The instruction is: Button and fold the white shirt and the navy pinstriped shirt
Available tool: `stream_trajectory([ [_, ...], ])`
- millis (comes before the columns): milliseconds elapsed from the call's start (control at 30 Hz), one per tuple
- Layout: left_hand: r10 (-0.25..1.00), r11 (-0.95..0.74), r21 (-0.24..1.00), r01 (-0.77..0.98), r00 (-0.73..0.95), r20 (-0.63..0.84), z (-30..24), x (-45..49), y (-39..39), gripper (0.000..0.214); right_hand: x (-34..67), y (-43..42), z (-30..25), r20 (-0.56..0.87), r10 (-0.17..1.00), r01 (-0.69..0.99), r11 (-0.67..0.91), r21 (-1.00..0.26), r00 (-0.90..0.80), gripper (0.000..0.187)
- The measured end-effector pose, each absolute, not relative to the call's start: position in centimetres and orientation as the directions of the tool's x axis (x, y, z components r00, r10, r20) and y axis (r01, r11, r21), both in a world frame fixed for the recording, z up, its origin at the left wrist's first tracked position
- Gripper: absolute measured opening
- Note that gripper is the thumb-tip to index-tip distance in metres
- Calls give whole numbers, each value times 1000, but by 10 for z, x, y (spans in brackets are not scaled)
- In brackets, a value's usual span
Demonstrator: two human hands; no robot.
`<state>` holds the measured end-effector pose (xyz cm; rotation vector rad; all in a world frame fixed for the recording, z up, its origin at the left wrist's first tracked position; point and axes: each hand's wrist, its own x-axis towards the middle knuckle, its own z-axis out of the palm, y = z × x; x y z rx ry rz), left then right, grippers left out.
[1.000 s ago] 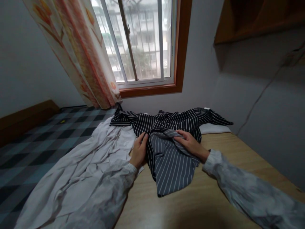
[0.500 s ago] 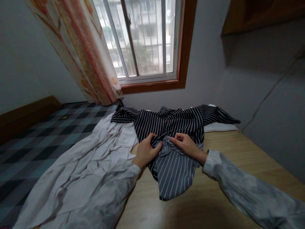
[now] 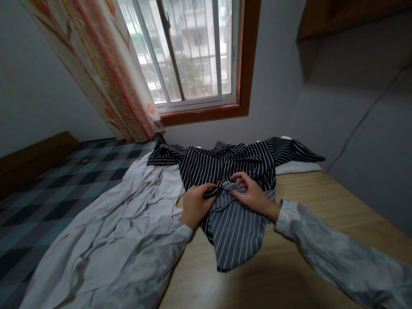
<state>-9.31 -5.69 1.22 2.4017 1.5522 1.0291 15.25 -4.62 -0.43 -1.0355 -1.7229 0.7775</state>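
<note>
Shirt point(image 3: 202, 167) black, white-striped; bedspread point(image 3: 67, 197) blue-black checked.

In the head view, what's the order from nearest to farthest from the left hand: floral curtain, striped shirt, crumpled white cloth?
1. Striped shirt: pinched in the left hand.
2. Crumpled white cloth: to that hand's left.
3. Floral curtain: far back, beside the window.

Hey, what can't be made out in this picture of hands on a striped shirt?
All in the head view:
- Cloth between the fingertips: hidden by the left hand and right hand.
- Rest of the white item: covered by the striped shirt.
- Wall shelf: cut off by the top and right edges.
- Yellow spot: too small to identify.
</note>
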Motion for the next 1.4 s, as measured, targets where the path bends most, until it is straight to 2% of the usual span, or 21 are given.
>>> stream_trajectory([
  [100,824,-497,412,764,265,501,13,-92,-57,19,153,-47,-3,346,909,288,404,-868,-233,32],
  [167,815,-511,401,760,280,507,13,-92,-58,20,154,-46,-4,321,911,256,386,-886,-259,48],
  [233,807,-529,386,756,308,504,12,-93,-58,20,155,-45,-5,303,912,237,370,-898,-275,55],
  [300,800,-545,369,753,336,497,11,-94,-58,22,155,-45,-5,309,905,249,384,-889,-293,50],
  [467,790,-564,343,751,370,488,10,-95,-58,23,152,-48,-3,370,875,259,453,-853,-313,21],
  [733,774,-584,326,743,390,498,10,-95,-58,22,152,-43,-8,293,907,128,344,-930,-303,50],
  [867,770,-588,329,739,388,506,10,-95,-58,23,154,-35,-4,200,938,239,271,-932,-284,36],
  [967,777,-580,324,747,390,494,10,-95,-57,22,157,-27,1,187,925,308,293,-905,-331,31],
  [1167,767,-585,318,746,382,515,9,-95,-57,20,160,-17,1,181,910,188,265,-946,-373,29],
  [1300,743,-607,307,733,387,547,9,-95,-57,22,159,-18,-5,105,916,233,208,-950,-388,38],
  [1400,720,-625,294,723,390,574,8,-96,-57,23,159,-18,-5,146,903,209,247,-946,-405,36],
])
